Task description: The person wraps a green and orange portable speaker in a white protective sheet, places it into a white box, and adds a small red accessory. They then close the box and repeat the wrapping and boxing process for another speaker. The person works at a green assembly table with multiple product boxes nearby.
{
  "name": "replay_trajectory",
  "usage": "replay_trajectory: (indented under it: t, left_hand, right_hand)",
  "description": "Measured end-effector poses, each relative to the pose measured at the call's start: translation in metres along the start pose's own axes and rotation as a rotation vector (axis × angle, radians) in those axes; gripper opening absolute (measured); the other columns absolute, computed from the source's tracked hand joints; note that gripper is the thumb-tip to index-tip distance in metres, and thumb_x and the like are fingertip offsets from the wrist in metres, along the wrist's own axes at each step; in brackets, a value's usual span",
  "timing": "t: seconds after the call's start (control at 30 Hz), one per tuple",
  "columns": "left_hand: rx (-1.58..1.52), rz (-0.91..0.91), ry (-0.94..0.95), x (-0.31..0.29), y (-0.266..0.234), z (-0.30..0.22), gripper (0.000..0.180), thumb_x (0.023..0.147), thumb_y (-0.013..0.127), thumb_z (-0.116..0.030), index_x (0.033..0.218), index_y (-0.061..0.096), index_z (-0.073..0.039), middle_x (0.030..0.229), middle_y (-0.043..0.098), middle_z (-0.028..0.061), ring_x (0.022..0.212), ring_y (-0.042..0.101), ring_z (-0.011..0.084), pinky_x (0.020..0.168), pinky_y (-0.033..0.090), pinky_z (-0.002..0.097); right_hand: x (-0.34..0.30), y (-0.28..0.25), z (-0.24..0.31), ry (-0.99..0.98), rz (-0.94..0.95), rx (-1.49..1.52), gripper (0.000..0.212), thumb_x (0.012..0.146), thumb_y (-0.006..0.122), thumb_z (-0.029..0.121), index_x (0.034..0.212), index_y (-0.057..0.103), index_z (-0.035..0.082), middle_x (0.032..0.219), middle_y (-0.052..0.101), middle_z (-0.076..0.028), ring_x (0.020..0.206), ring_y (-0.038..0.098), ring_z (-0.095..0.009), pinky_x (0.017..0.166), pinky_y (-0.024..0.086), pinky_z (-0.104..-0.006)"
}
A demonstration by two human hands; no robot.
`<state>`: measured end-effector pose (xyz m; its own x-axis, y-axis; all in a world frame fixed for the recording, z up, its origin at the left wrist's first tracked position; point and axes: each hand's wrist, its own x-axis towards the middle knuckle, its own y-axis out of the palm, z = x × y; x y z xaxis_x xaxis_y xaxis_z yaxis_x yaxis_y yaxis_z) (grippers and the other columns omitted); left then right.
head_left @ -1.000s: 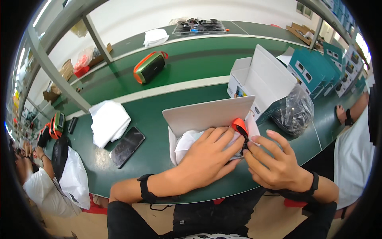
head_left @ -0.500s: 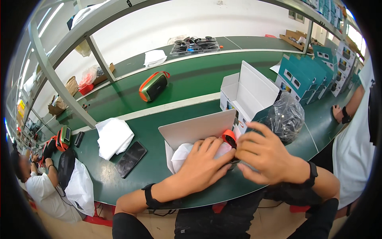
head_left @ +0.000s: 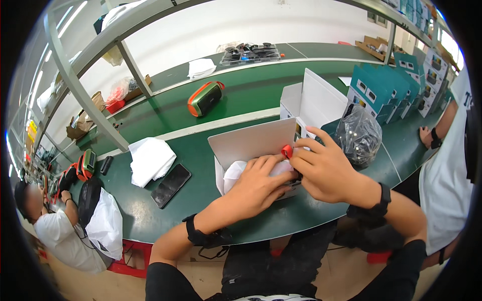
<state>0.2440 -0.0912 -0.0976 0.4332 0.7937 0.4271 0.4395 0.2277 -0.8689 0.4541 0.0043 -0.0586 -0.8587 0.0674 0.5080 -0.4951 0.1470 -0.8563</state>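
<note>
Left hand (head_left: 262, 181) loosely spread atop white wrapping (head_left: 234, 172) inside open box (head_left: 253, 142); right hand (head_left: 325, 169) curled beside red strap (head_left: 286, 151), grip unclear.

The room is bright, with tube lights (head_left: 73, 19) glowing at upper left and white glare near the right edge. Pale sheen lies on the green table (head_left: 140, 213); the plastic bag (head_left: 359, 138) catches small highlights. Both hands (head_left: 258, 184) look fairly sharp, the far left softer. The shelf rail (head_left: 135, 26) bows, and the corners go black
</note>
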Motion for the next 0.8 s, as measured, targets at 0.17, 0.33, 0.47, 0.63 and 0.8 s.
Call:
replay_trajectory:
  t: [0.17, 0.33, 0.47, 0.63, 0.8]
  left_hand:
    - [0.022, 0.012, 0.011, -0.003, 0.002, 0.002, 0.036, 0.091, 0.070, -0.020, 0.127, 0.069, -0.016, 0.140, 0.050, 0.0204, 0.130, 0.046, 0.0397, 0.103, 0.038, 0.0499]
    - [0.040, -0.023, 0.058, 0.000, 0.003, -0.002, 0.035, 0.092, 0.070, -0.019, 0.127, 0.072, -0.017, 0.141, 0.049, 0.0206, 0.131, 0.045, 0.0397, 0.104, 0.037, 0.0502]
    - [0.092, -0.038, 0.079, -0.003, 0.006, -0.005, 0.034, 0.091, 0.070, -0.018, 0.125, 0.073, -0.016, 0.137, 0.051, 0.0188, 0.129, 0.046, 0.0372, 0.102, 0.037, 0.0506]
    - [0.147, -0.158, 0.075, -0.010, 0.013, -0.006, 0.036, 0.085, 0.073, -0.014, 0.121, 0.072, -0.014, 0.133, 0.054, 0.0183, 0.126, 0.049, 0.0368, 0.105, 0.036, 0.0533]
    - [0.185, -0.597, -0.044, -0.047, -0.021, -0.045, 0.043, 0.079, 0.077, -0.007, 0.121, 0.066, -0.007, 0.132, 0.055, 0.0198, 0.126, 0.051, 0.0366, 0.107, 0.039, 0.0498]
  right_hand:
    - [-0.012, -0.005, 0.008, 0.021, 0.007, 0.031, 0.032, 0.070, 0.064, 0.004, 0.101, 0.062, -0.002, 0.095, 0.065, -0.012, 0.114, 0.060, -0.032, 0.119, 0.029, -0.0570]
    - [-0.003, -0.013, 0.009, 0.085, 0.108, 0.081, 0.043, 0.068, 0.061, 0.001, 0.109, 0.055, -0.008, 0.086, 0.063, -0.016, 0.103, 0.063, -0.035, 0.117, 0.030, -0.0562]
    - [0.003, -0.004, 0.012, 0.075, 0.217, 0.031, 0.039, 0.068, 0.062, 0.003, 0.105, 0.054, -0.008, 0.084, 0.064, -0.019, 0.092, 0.065, -0.038, 0.113, 0.035, -0.0534]
    - [0.016, -0.009, 0.016, 0.136, 0.192, 0.011, 0.040, 0.070, 0.061, 0.003, 0.109, 0.056, -0.002, 0.089, 0.067, -0.019, 0.099, 0.064, -0.038, 0.109, 0.039, -0.0516]
    - [-0.002, -0.013, 0.027, 0.118, -0.254, 0.030, 0.047, 0.073, 0.062, 0.001, 0.120, 0.056, -0.001, 0.103, 0.067, -0.017, 0.110, 0.061, -0.035, 0.105, 0.044, -0.0489]
